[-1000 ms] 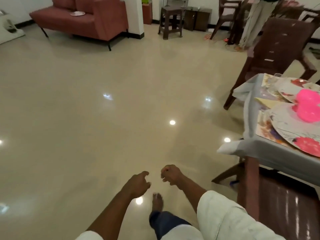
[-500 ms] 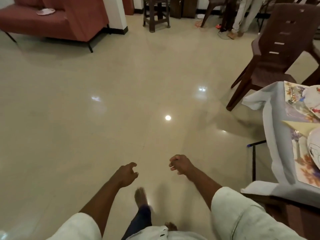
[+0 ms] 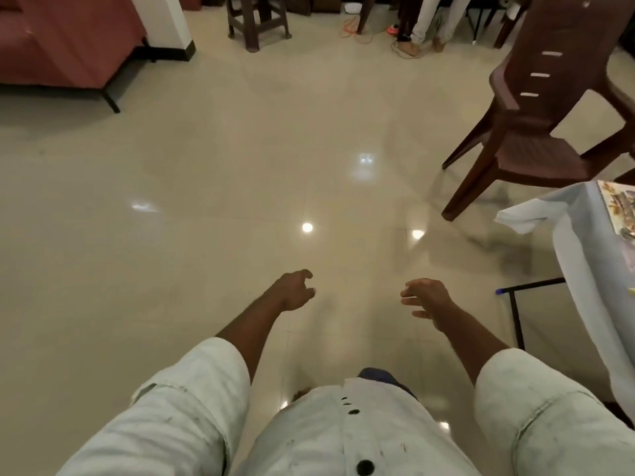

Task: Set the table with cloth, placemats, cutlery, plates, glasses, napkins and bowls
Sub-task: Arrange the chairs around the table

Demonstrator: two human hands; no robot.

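left hand point(image 3: 294, 291): we see it out in front over the floor, fingers loosely curled, the grip holding nothing, touching nothing.
right hand point(image 3: 427, 299): same deal, hanging over the floor a bit apart from the left one, fingers relaxed and slightly spread, the grip empty.
sleeves: pale rolled sleeves point(image 3: 192, 389) on both arms, and a pale buttoned shirt front between them at the bottom of the view.
cloth point(image 3: 580, 255): pale grey-blue, draped over the surface at the far right edge, one corner sticking out toward the chair, the side hanging down well below the top.
placemat point(image 3: 618, 207): a patterned one lies on the cloth at the right edge, only a strip of it in view. Something shiny sits on it, too cut off for us to tell what.
surface frame: a thin black bar point(image 3: 529, 286) with a blue tip pokes out from under the cloth, near the right hand but not touching it.
chair point(image 3: 546, 132): dark brown plastic, standing on the floor just beyond the cloth corner.
floor point(image 3: 206, 201): glossy beige tiles with light spots reflecting.
background: red sofa point(image 3: 62, 39) top left, a dark stool point(image 3: 257, 18) at the top, and another person's legs point(image 3: 426, 22) near some cables.
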